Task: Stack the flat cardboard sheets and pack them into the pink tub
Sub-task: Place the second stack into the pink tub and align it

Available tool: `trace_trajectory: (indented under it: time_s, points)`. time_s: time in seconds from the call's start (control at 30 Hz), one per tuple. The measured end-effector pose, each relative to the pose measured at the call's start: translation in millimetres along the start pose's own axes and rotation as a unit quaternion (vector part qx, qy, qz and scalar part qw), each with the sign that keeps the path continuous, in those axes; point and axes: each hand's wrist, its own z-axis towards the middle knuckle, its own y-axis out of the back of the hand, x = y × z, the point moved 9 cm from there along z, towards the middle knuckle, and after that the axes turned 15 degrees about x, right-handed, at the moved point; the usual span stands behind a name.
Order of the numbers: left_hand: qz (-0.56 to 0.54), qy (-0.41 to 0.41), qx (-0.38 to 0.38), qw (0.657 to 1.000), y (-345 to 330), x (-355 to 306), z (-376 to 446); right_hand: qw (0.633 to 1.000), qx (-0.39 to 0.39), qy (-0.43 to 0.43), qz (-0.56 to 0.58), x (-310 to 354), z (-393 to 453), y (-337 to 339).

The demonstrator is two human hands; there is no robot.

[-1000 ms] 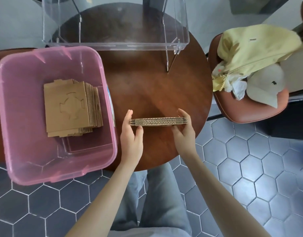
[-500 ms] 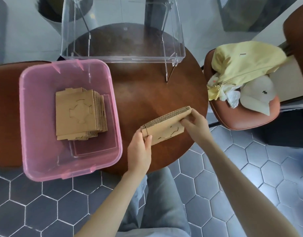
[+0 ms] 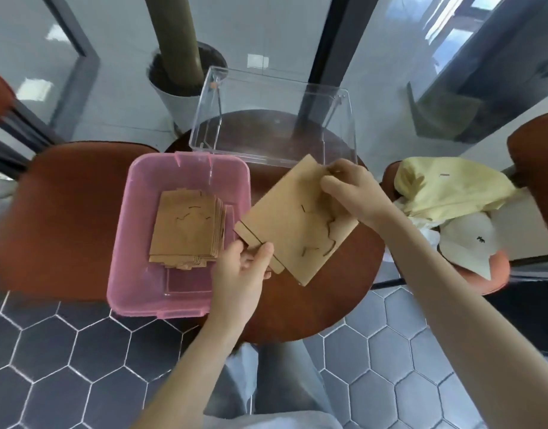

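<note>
Both hands hold a stack of flat brown cardboard sheets [image 3: 292, 218], tilted with its broad face toward me, above the round wooden table [image 3: 300, 308]. My left hand [image 3: 240, 274] grips the stack's lower left corner. My right hand [image 3: 354, 190] grips its upper right edge. The pink tub [image 3: 136, 243] sits at the table's left side, just left of the held stack. Inside the tub lies another pile of cardboard sheets [image 3: 187, 229], slightly fanned at its right edge.
A clear plastic box [image 3: 275, 125] stands at the table's far side. A brown chair [image 3: 62, 218] is left of the tub. Another chair at the right carries a yellow garment [image 3: 449, 190] and a white cap [image 3: 467, 243]. A potted trunk [image 3: 179, 75] stands behind.
The held stack has been lifted and turned from edge-on to face-up, and it has moved toward the tub. The head view has tilted up, showing more of the room.
</note>
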Motion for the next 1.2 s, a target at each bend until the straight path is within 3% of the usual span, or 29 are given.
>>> trace_trajectory:
  time_s: [0.07, 0.3, 0.43, 0.7, 0.87, 1.2]
  points:
    - [-0.082, 0.015, -0.017, 0.996, 19, 3, -3, 0.999, 0.027, 0.028, -0.006, 27, 13, -8]
    - [-0.201, 0.074, -0.166, 0.963, 86, 47, -10, 0.986, 0.110, 0.091, -0.084, 101, 73, -74]
    - [-0.290, 0.142, -0.237, 0.916, 105, 86, -4, 0.982, 0.122, 0.090, -0.114, 110, 107, -120]
    - [-0.440, 0.201, -0.313, 0.817, 109, 106, 5, 0.967, 0.117, 0.129, -0.186, 109, 147, -187]
    - [-0.389, 0.262, -0.294, 0.833, 109, 107, 13, 0.961, 0.106, 0.120, -0.225, 103, 163, -209]
    - [-0.392, 0.268, -0.291, 0.831, 108, 108, 19, 0.948, 0.078, 0.145, -0.274, 90, 164, -224]
